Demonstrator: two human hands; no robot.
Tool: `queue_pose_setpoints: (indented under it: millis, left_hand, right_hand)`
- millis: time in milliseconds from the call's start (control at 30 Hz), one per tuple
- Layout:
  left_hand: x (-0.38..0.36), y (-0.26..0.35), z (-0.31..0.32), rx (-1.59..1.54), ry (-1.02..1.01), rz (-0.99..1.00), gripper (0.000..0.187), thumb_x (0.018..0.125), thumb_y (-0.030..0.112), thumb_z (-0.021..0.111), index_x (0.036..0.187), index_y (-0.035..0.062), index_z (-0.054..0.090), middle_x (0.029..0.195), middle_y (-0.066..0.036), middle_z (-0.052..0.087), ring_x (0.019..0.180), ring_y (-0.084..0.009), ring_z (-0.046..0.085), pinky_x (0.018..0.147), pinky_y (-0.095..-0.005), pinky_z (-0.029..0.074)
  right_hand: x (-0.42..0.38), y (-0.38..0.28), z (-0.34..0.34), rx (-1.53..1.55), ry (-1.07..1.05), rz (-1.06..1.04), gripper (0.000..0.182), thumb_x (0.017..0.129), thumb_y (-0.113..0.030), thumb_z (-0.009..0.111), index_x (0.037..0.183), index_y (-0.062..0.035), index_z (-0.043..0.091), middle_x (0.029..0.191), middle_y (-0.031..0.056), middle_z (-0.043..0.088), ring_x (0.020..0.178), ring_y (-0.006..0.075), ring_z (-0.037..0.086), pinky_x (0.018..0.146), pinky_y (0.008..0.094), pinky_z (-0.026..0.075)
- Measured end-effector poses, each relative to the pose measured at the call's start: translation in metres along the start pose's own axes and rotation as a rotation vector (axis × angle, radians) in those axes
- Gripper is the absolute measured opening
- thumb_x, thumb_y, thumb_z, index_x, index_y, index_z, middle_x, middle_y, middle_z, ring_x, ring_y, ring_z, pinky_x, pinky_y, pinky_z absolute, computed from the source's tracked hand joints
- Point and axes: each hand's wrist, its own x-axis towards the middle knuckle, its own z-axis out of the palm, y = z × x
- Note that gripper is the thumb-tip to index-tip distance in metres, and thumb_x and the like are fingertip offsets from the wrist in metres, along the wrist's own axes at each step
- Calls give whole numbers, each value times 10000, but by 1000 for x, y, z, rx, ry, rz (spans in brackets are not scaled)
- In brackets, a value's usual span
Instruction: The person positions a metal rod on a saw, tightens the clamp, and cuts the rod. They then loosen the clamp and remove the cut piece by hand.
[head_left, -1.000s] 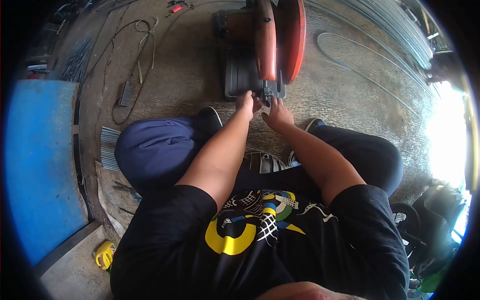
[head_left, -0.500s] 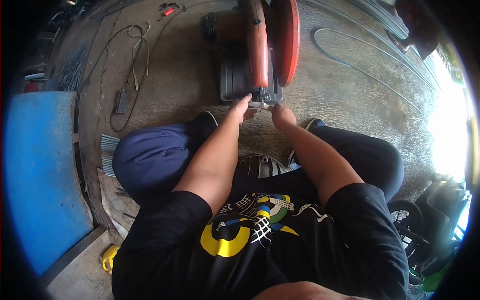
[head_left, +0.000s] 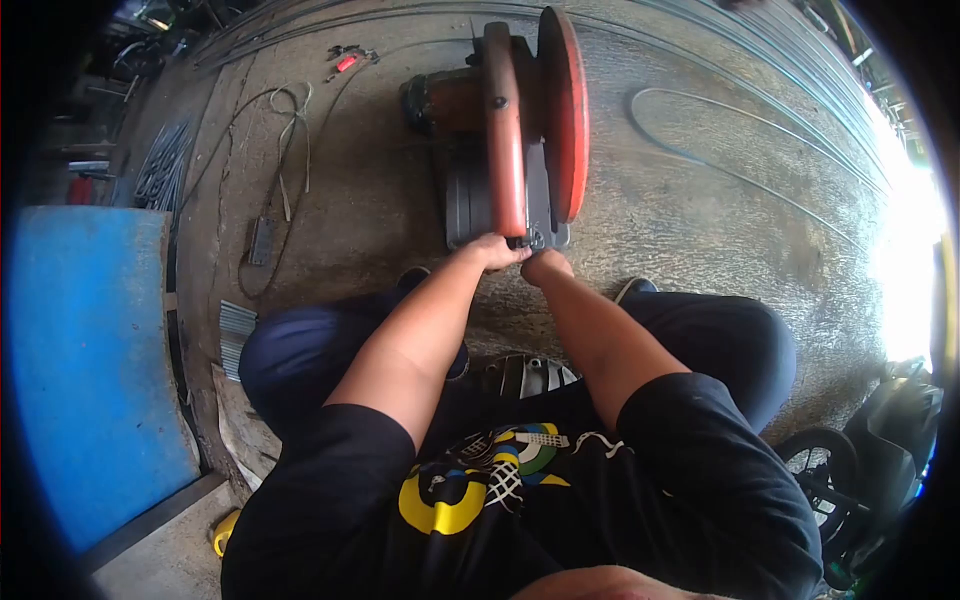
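An orange-red cut-off saw (head_left: 505, 165) sits on the floor ahead of me, its round disc guard (head_left: 570, 120) on the right and its long handle pointing toward me. My left hand (head_left: 492, 252) is at the handle's near end, by the front of the dark metal base (head_left: 468, 205). Its fingers curl inward and are partly hidden. Close beside it, my right hand (head_left: 547, 266) is closed at the base's front edge, under a small metal fitting. Whatever lies between the fingers is too small and covered to name.
A power cable with a dark box (head_left: 260, 241) lies on the left. Long thin rods (head_left: 800, 75) and a bent rod (head_left: 690, 97) lie on the right. Short rods (head_left: 236, 335) lie near my left knee, beside a blue panel (head_left: 95, 350). A yellow tool (head_left: 226, 530) and a wheel (head_left: 815, 470) are lower down.
My hands have come closer together at the saw's front, the left one moving in against the handle's end. The view has shifted, so the saw sits lower in it.
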Motion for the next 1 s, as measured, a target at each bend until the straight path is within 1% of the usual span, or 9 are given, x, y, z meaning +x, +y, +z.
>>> queue_pose_setpoints:
  millis: [33, 100, 167, 300, 433, 633, 833, 933, 1000]
  left_hand:
    - [-3, 7, -3, 22, 62, 111, 808, 849, 652, 488, 1069, -115, 618, 1046, -262, 647, 1057, -345, 613, 933, -412, 448]
    - [4, 9, 1, 52, -1, 135, 914, 785, 711, 530, 1131, -134, 581, 1078, -285, 631, 1065, -365, 608, 944, -407, 450]
    - [26, -9, 29, 154, 229, 134, 843, 799, 650, 579, 1085, -143, 597, 988, -312, 642, 979, -405, 631, 887, -419, 481]
    - [40, -1, 61, 147, 367, -147, 621, 795, 483, 690, 956, -115, 642, 934, -295, 653, 916, -390, 648, 820, -433, 500]
    - [48, 6, 76, 112, 493, -342, 499, 827, 423, 655, 912, -67, 679, 925, -298, 644, 910, -395, 639, 844, -454, 487]
    - [73, -24, 100, 189, 565, -314, 488, 849, 416, 614, 893, -66, 684, 944, -303, 637, 920, -414, 629, 860, -474, 475]
    - [24, 10, 35, 163, 257, -75, 571, 827, 448, 617, 958, -106, 656, 981, -287, 654, 964, -373, 642, 880, -419, 487]
    - [31, 9, 32, 36, 138, -89, 643, 839, 478, 605, 984, -148, 625, 1001, -316, 633, 996, -382, 629, 880, -403, 488]
    - [36, 11, 37, 75, 154, -101, 642, 847, 480, 597, 991, -144, 624, 1011, -318, 629, 1004, -381, 626, 881, -399, 488]
  right_hand:
    - [-3, 0, -1, 6, 5, 6, 452, 844, -347, 553, 1162, -37, 636, 1227, 194, 598, 1166, 314, 565, 959, 400, 464]
    - [-5, 8, -6, 56, -38, -23, 475, 841, -368, 541, 1177, -43, 627, 1212, 216, 596, 1164, 309, 567, 956, 396, 463]
    - [16, 20, 7, 81, -32, -69, 461, 834, -381, 561, 1138, -46, 648, 1176, 194, 623, 1139, 301, 585, 941, 397, 470]
    - [38, 31, 18, 157, -175, -248, 489, 804, -435, 597, 1054, -22, 677, 1098, 198, 656, 1094, 310, 609, 906, 404, 478]
    - [62, 32, 36, 73, -201, -310, 528, 791, -440, 599, 1001, 40, 672, 1061, 245, 651, 1074, 329, 615, 889, 407, 481]
    - [54, 32, 26, 90, -234, -325, 518, 809, -412, 584, 1011, 58, 664, 1080, 264, 636, 1089, 341, 603, 922, 408, 473]
    - [30, 20, 27, 59, -26, -128, 507, 788, -411, 606, 1030, 31, 668, 1073, 259, 642, 1074, 347, 610, 913, 420, 481]
    - [35, 25, 28, 62, -78, -346, 523, 754, -412, 641, 1035, 28, 666, 1077, 243, 649, 1063, 345, 617, 903, 425, 485]
    - [37, 24, 26, 120, -83, -297, 509, 743, -392, 657, 1020, 34, 669, 1055, 243, 656, 1042, 337, 629, 889, 418, 492]
